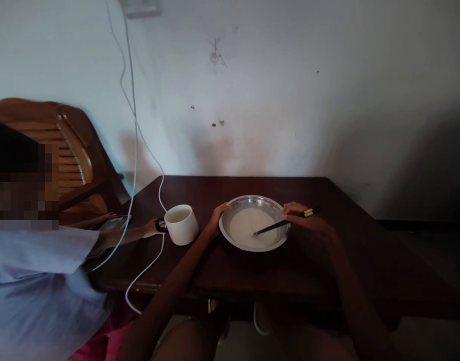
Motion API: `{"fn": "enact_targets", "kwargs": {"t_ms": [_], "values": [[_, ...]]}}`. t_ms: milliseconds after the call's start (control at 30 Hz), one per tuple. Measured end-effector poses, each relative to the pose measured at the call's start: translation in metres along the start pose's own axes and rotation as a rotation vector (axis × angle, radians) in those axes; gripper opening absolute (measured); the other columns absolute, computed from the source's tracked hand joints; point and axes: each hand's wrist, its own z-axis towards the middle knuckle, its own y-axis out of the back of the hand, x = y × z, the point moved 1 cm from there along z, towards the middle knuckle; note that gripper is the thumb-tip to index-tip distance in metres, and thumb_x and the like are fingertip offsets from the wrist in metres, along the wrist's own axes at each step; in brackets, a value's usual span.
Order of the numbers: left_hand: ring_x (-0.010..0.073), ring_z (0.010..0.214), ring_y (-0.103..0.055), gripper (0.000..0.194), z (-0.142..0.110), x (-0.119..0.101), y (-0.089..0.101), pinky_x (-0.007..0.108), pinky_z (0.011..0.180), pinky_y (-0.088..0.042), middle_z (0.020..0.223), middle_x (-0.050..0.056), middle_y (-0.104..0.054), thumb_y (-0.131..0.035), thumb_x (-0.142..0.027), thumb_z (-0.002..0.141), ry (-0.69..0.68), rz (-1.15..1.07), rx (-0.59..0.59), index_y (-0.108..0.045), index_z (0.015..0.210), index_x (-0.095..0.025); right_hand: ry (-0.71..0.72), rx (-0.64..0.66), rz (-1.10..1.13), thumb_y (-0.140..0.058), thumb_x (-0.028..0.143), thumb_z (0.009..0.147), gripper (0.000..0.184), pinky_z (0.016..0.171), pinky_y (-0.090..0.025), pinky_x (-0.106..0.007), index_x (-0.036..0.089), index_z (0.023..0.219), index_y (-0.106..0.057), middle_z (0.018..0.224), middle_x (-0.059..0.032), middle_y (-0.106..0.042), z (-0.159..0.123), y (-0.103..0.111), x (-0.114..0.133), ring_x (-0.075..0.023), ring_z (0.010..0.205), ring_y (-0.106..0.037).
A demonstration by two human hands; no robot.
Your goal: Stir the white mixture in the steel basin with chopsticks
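At the frame's left, another person (38, 281) is holding a white mug (182, 229) by its black handle (160, 225). Near the centre, a metal bowl (257, 202) is resting on the dark worktop (252, 273), and my left hand (216, 219) is gripping its left rim. White liquid (245, 228) is lying inside. Right of centre, my right hand (299, 218) is holding black, yellow-ended chopsticks (271, 227) at a slant, their lower tips reaching into the liquid.

One bowl (252, 202), one mug (182, 230), one table (267, 273)
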Motion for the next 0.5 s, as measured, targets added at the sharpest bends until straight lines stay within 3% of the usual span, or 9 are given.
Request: {"fn": "enact_targets", "kwargs": {"t_ms": [67, 200, 367, 500], "values": [[0.0227, 0.073, -0.065, 0.035, -0.0009, -0.0011, -0.0005, 0.029, 0.063, -0.044, 0.074, 0.004, -0.071, -0.072, -0.033, 0.064, 0.003, 0.004, -0.009, -0.073, 0.093, -0.014, 0.037, 0.025, 0.012, -0.068, 0.050, 0.078, 0.025, 0.100, -0.046, -0.045, 0.025, 0.075, -0.071, 0.100, -0.0060, -0.069, 0.0015, -0.0053, 0.0017, -0.0263, 0.105, -0.062], [0.0224, 0.072, -0.064, 0.029, -0.0014, -0.0028, -0.0019, 0.029, 0.063, -0.044, 0.072, 0.004, -0.070, -0.072, -0.033, 0.062, 0.006, -0.020, -0.024, -0.072, 0.085, -0.015, -0.009, -0.188, -0.092, -0.067, 0.052, 0.078, 0.027, 0.105, -0.041, -0.052, 0.026, 0.073, -0.069, 0.096, -0.0064, -0.068, 0.0028, -0.0052, -0.0020, -0.0291, 0.109, -0.059], [0.0243, 0.077, -0.066, 0.030, -0.0028, -0.0041, -0.0034, 0.029, 0.064, -0.045, 0.074, 0.004, -0.071, -0.071, -0.032, 0.062, 0.017, -0.013, -0.009, -0.072, 0.086, -0.016, -0.006, -0.070, -0.025, -0.066, 0.056, 0.079, 0.030, 0.101, -0.045, -0.047, 0.026, 0.075, -0.069, 0.102, -0.0060, -0.069, -0.0004, -0.0016, -0.0065, -0.0272, 0.108, -0.061], [0.0243, 0.077, -0.066, 0.033, -0.0053, -0.0054, -0.0042, 0.029, 0.065, -0.045, 0.076, 0.004, -0.072, -0.072, -0.034, 0.063, 0.000, -0.007, -0.008, -0.073, 0.090, -0.016, -0.011, -0.158, -0.109, -0.065, 0.053, 0.080, 0.028, 0.099, -0.045, -0.047, 0.026, 0.074, -0.069, 0.096, -0.0061, -0.069, 0.0026, -0.0026, -0.0044, -0.0270, 0.103, -0.062]]}}
